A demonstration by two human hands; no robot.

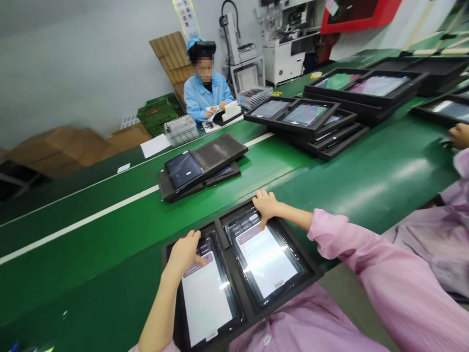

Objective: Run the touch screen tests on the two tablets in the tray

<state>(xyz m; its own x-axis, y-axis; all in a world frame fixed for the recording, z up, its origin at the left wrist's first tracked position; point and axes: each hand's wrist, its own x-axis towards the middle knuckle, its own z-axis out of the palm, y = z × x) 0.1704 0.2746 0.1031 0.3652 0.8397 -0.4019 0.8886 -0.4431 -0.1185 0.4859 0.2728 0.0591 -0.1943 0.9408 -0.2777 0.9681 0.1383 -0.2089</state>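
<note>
A black two-compartment tray (224, 254) lies at the near edge of the green bench, tilted in my view. One lit tablet (208, 298) sits in its left compartment and another lit tablet (269, 261) in its right one; both show mostly white screens with dark tiles at the top. My left hand (186, 252) is curled over the tray's far left edge, its thumb above the left screen. At the far edge of the right compartment, my right hand (266, 206) has its fingers hooked over the rim and its thumb over the right screen.
Beyond the tray, a small stack of black trays (222, 151) holds a dark tablet (183, 169). Taller tray stacks (311, 129) stand farther right. A person in blue (208, 95) works across the bench. Another person's hand (459, 135) is at the right edge.
</note>
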